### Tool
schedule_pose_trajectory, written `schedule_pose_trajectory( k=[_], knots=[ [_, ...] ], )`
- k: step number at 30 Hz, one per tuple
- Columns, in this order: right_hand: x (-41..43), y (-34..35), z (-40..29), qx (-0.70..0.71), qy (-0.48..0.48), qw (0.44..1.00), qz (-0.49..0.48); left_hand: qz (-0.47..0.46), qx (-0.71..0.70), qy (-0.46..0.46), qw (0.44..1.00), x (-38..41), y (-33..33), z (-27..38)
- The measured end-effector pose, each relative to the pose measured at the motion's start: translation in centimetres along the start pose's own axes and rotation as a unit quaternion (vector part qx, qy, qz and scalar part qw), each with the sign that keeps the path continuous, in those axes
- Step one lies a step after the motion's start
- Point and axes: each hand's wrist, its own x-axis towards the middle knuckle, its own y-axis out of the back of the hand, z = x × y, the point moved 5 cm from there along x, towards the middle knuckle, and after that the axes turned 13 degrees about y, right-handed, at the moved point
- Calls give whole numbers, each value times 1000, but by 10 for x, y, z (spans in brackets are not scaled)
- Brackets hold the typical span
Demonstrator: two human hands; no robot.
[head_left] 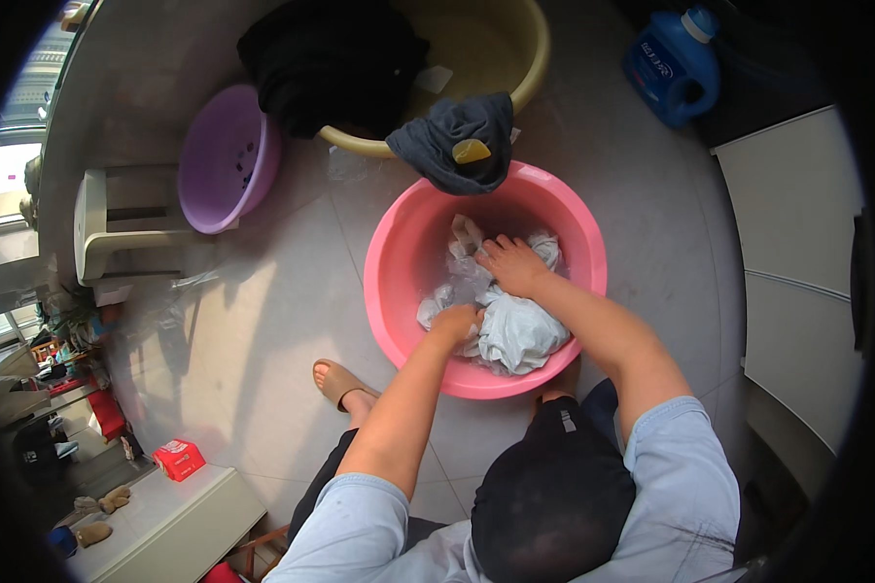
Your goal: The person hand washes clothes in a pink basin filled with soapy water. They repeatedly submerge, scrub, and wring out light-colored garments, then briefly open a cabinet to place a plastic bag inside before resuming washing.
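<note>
A pink plastic basin [384, 291] stands on the floor before me, with a wet, pale cloth garment [521, 331] bunched up in it. My left hand [458, 323] is closed on a fold of the cloth at the near left side of the heap. Farther in, my right hand [512, 266] lies palm down on the cloth, its fingers spread. Some water and thin suds seem to surround the heap. Across the far rim hangs a dark grey-blue cloth [437, 146], with a yellow bar of soap [471, 151] on top.
A large beige basin [529, 58] holds black clothing [328, 65]. At the left are a purple basin [222, 160] and a pale plastic stool [91, 226]. A blue detergent jug [671, 65] stands far right by a grey-white cabinet [795, 211]. A red package [179, 459] sits on a white cabinet [168, 525].
</note>
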Motion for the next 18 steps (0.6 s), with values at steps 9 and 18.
schedule_pose_trajectory(
  k=[9,18],
  knots=[
    [7,4,-2,126,-58,987,79,328,-373,-109,861,-21,51,9],
    [-5,30,-50,306,-146,871,355,-75,-864,-40,497,-4,48,10]
  ],
)
